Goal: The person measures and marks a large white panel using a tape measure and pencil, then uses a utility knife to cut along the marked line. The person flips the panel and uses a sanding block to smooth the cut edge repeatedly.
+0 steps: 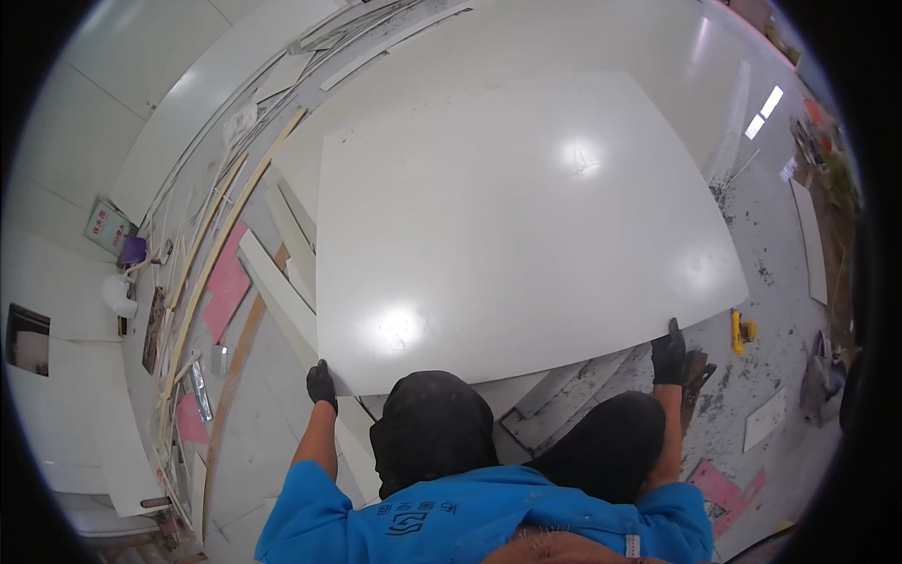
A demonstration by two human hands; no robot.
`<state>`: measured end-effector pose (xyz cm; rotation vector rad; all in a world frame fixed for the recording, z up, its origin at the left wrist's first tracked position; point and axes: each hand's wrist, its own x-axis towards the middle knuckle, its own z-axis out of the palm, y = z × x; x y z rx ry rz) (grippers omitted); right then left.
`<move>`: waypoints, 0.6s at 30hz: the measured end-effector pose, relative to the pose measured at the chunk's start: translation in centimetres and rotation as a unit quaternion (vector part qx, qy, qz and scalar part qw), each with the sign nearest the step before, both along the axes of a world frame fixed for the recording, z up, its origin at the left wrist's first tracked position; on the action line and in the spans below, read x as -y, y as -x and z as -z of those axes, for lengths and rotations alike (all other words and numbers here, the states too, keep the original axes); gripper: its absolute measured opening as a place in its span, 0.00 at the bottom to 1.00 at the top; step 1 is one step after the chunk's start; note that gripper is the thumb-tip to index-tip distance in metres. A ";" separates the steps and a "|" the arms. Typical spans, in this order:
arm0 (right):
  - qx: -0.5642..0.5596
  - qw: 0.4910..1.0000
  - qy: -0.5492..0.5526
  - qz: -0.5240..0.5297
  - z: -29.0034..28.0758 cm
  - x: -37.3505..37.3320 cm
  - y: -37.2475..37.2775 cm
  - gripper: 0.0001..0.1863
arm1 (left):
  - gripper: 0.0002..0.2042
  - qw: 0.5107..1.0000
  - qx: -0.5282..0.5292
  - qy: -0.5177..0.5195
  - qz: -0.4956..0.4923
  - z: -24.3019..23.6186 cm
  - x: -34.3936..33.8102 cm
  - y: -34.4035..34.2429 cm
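Observation:
A large white glossy panel [489, 226] spreads out in front of me, its near edge close to my knees. My left hand [321, 383], in a black glove, grips the panel at its near left corner. Farther right along the same edge, my right hand [669, 355], also in a black glove, is closed on it with the thumb on top. The fingers beneath the panel are hidden. Bright light reflections lie on the panel's surface.
Long wooden strips [230, 226], pale offcuts [277, 282] and pink sheet pieces [225, 282] litter the floor at left. On the right lie a yellow tool [740, 332], a white scrap [765, 420] and a pink scrap [716, 486]. A white wall [70, 254] stands at far left.

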<state>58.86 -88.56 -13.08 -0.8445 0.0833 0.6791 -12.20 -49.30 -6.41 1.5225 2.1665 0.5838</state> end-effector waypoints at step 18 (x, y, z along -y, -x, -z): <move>0.612 0.608 0.500 0.078 -14.8 11.0 -18.2 0.22 | 0.26 0.962 -0.131 -0.127 0.205 -8.6 -9.2 -25.4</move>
